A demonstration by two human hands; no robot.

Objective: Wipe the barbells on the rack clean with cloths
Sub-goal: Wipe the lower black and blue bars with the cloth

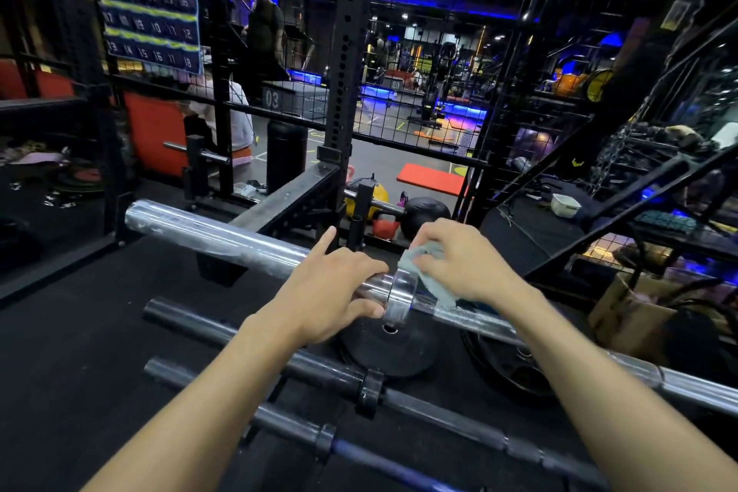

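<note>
- Gripping the chrome barbell (223, 238) just left of its collar (400, 298), the left hand (333, 292) curls its thumb and lower fingers round the sleeve, while its index finger sticks out straight, pointing away from the person.
- The right hand (463, 262) pinches a pale grey-green cloth (431, 276) against the bar just right of the collar; its fingers are bent over the fabric and a loose end hangs down in front of the knurled shaft.
- The two hands sit close together, one on each side of the collar, with the cloth touching the collar's right face.
- The chrome barbell lies slantwise across the view, its thick shiny sleeve running up to the left and its thinner shaft running down to the right edge.
- Two darker barbells lie nearer the person, roughly parallel to it: a black barbell (239, 336) in the middle and a lower barbell (279, 419) with a bluish shaft nearest of all.
- Under the bars, two black weight plates (389, 351) lie on the dark floor.
- Behind the chrome bar rises a black perforated rack upright (347, 52), with wire mesh panels to either side.
- Beyond the mesh, a yellow ball (379, 194), a black medicine ball (425, 216) and a red kettlebell (385, 228) sit on the floor, and an orange mat (431, 178) lies farther back.
- A numbered pocket chart (147, 12) hangs at the upper left.
</note>
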